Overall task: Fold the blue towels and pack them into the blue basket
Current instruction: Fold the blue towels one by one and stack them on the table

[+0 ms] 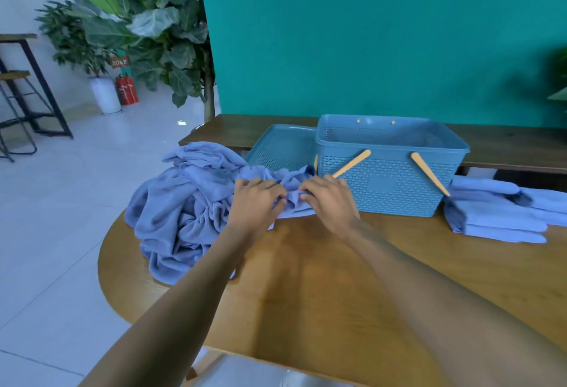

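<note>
Both forearms reach away from me across the rounded wooden table, and at their ends my left hand and right hand sit close together, knuckles up, just short of the blue basket. Each has its fingers curled down into the same strip of cloth: I am pinching the edge of one light blue towel that trails out of the crumpled heap of blue towels lying at the table's left edge. How the thumbs lie under the fabric I cannot tell. Just beyond my right hand stands the blue perforated plastic basket, its two pale wooden handles flopped outward against the near wall; from this angle it looks to hold nothing. Its matching blue lid lies flat to the left of it, touching or nearly touching the heap. To the right of the basket, on the table, rests a neat stack of folded blue towels, so I judge the work partly done: several are folded, none is packed, and a good pile remains. The step in hand looks like drawing a fresh towel free of the heap and finding its edge. Next, I reckon, I must slide my hands apart along that hem to reach the corners, lift the cloth clear of the tangle without dragging its neighbours along, and lay it flat on the bare wood near me before folding.
</note>
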